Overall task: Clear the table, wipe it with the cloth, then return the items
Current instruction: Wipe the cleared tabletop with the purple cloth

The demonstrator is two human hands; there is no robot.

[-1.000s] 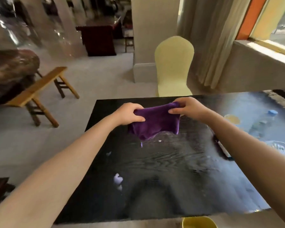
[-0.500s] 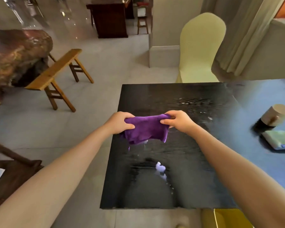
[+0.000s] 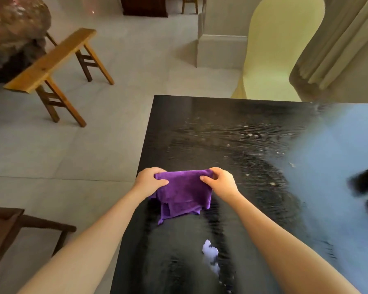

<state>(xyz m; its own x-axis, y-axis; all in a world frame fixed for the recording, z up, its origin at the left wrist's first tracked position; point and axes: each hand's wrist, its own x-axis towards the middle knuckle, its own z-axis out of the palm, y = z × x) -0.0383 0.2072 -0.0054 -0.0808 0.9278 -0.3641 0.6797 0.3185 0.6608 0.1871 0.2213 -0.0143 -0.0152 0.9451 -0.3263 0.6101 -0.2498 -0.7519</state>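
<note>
Left hand (image 3: 150,181) and right hand (image 3: 220,183) are both closed on the purple cloth (image 3: 183,193), each pinching an upper corner between thumb and fingers, so that the cloth is stretched between them and its lower folds hang down near the left edge of the dark table (image 3: 232,132). Whether the hanging hem is touching the surface cannot be told. Both forearms are extended forward from the bottom of the view, roughly parallel, wrists level, knuckles turned up. The near part of the table is seen bare apart from a small pale scrap or smear (image 3: 209,251) close to the near edge; specks are scattered across the far half, and a blurred dark shape (image 3: 365,183) is noted at the right margin. The step in hand is judged to be the wiping, with the cloth being folded or readied. Next, the cloth would need to be laid flat and pressed down, then drawn across the scrap and specks.
</note>
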